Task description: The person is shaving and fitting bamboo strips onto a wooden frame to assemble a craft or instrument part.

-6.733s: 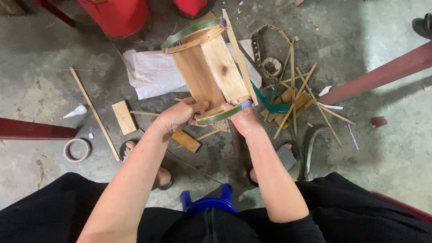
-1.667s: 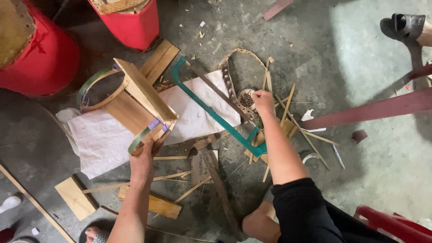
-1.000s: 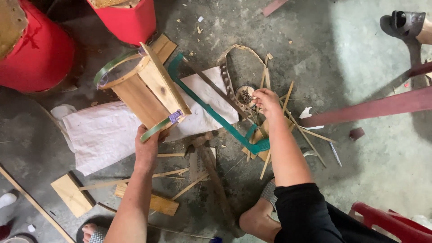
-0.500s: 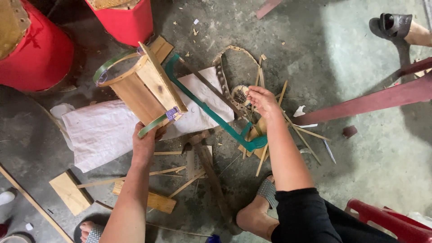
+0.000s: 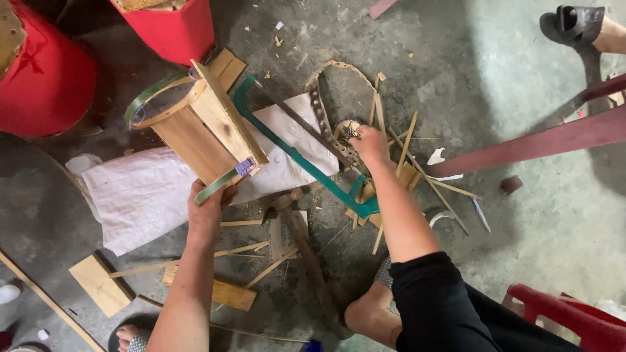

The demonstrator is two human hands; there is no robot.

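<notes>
My left hand (image 5: pixel 207 212) grips the near end of a small wooden barrel (image 5: pixel 195 127) made of staves, bound with green bamboo hoops, and holds it tilted above a white sack (image 5: pixel 150 189) on the concrete floor. My right hand (image 5: pixel 370 141) reaches forward with its fingers in a small round container of nails (image 5: pixel 345 130); whether it grips any is hidden. A green-framed hacksaw (image 5: pixel 300 160) lies between the two hands. A hammer (image 5: pixel 306 251) with a wooden handle lies near my feet.
Two red buckets (image 5: pixel 45 78) stand at the far left. Bamboo strips and offcuts (image 5: pixel 404 163) litter the floor, with wood blocks (image 5: pixel 101 283) at the near left. A dark red beam (image 5: pixel 541 140) crosses the right; another person's sandalled foot (image 5: pixel 587 26) is at top right.
My left hand has kept the barrel raised and swung it slightly right. My right hand has moved from the hacksaw area to the nail container.
</notes>
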